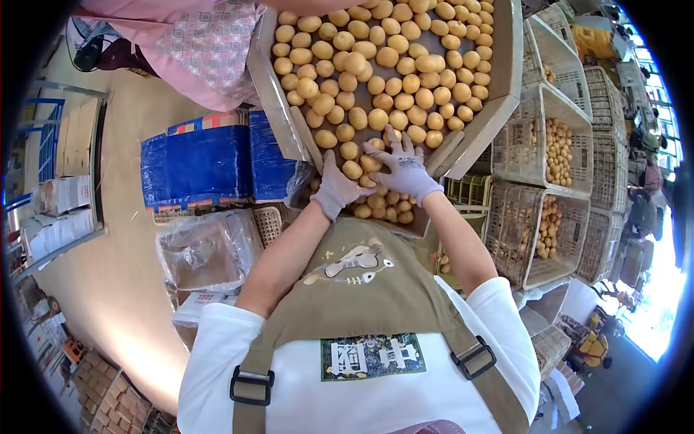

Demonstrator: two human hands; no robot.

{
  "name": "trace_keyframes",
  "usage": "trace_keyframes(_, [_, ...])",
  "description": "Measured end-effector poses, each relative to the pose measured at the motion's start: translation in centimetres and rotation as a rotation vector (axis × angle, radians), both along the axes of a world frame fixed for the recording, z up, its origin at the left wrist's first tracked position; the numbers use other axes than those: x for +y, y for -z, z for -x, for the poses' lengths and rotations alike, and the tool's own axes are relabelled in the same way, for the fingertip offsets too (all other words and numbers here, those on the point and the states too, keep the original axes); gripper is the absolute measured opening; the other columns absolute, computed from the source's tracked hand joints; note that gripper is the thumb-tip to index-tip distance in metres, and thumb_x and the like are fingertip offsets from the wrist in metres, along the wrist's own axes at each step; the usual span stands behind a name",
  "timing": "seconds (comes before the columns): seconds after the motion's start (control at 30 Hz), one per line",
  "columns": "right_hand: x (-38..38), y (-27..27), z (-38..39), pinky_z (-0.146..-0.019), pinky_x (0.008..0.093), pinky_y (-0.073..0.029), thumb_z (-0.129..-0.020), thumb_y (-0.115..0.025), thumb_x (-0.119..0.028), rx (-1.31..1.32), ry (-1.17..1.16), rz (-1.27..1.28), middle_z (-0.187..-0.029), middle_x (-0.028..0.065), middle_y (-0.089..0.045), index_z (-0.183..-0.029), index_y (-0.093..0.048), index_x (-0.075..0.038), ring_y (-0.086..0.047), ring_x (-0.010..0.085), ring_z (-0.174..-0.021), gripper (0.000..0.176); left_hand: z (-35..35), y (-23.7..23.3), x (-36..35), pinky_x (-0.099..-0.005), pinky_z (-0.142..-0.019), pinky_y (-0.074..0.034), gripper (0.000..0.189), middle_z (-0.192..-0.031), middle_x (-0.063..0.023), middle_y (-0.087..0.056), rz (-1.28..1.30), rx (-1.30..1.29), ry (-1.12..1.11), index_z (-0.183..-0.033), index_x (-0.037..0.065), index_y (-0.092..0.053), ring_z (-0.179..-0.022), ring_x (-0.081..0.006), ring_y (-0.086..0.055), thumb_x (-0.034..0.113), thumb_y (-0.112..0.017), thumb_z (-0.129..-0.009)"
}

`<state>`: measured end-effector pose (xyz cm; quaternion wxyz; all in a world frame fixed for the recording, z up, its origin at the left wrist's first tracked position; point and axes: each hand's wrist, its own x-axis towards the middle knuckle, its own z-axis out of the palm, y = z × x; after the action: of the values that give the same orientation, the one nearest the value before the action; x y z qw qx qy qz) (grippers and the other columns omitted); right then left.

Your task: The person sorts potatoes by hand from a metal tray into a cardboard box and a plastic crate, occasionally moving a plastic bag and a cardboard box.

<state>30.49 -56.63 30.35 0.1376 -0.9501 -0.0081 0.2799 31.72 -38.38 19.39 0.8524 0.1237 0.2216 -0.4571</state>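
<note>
Far left, white boxes (63,195) are being held on a rack (61,253). Toward the top, a person in pink (206,50) is standing by the bench (486,129). Below, blue-covered boxes (196,165) are being kept beside the bench, with a plastic-wrapped box (210,249) lying nearer the wearer.

At the near end of the bench, the gloved left hand (340,186) is being held low against the potatoes (399,101). Its thumb is being pointed up the bench, apart from the fingers, which are being turned inward toward the other hand; their exact spacing is not being shown clearly.

The potatoes are being spread over the bench within its raised edges, a few being gathered between the two hands. More potatoes are being held in a container (419,228) just below the hands.

The gloved right hand (406,171) is being laid over the nearest potatoes, palm down, its fingers being spread apart and touching them.

At right, pale plastic crates (531,189) are being lined up in rows, several being part-filled with smaller-looking potatoes (558,152).
</note>
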Motion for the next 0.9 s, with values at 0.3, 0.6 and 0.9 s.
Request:
trace_keyframes(0.3, [-0.3, 0.9, 0.3, -0.116, 0.0682, -0.011, -0.083, -0.066, -0.052, -0.065, -0.022, 0.017, -0.166, 0.0131, -0.011, -0.145, -0.044, -0.047, -0.013, 0.0487, -0.149, 0.066, -0.6, -0.6, -0.2, -0.0756, -0.110, -0.013, 0.076, -0.165, -0.0059, -0.019, 0.063, 0.173, 0.013, -0.158, 0.022, -0.020, -0.151, -0.0347, -0.017, 0.067, -0.021, -0.097])
trace_keyframes(0.6, [-2.8, 1.8, -1.2, -0.115, 0.0571, -0.027, -0.085, -0.065, -0.049, -0.174, 0.140, -0.258, -0.162, 0.0168, -0.024, -0.133, -0.061, -0.036, -0.028, 0.0476, -0.143, 0.050, 0.7, 1.8, 1.6, -0.0388, -0.108, -0.043, 0.095, -0.141, -0.0130, -0.051, -1.094, -1.274, 0.635, -0.148, 0.005, -0.031, -0.130, -0.0265, -0.051, 0.034, -0.084, -0.075])
trace_keyframes(0.9, [-3.3, 0.4, -0.2, -0.112, 0.0729, 0.000, -0.079, -0.069, -0.054, -0.149, -0.009, 0.071, -0.164, 0.0155, -0.021, -0.143, -0.051, -0.039, -0.006, 0.0514, -0.149, 0.068, -0.3, -4.3, -1.0, -0.0593, -0.118, -0.020, 0.100, -0.156, -0.0108, -0.037, -0.437, -0.225, -0.017, -0.152, 0.011, -0.025, -0.146, -0.0299, -0.029, 0.075, -0.055, -0.082])
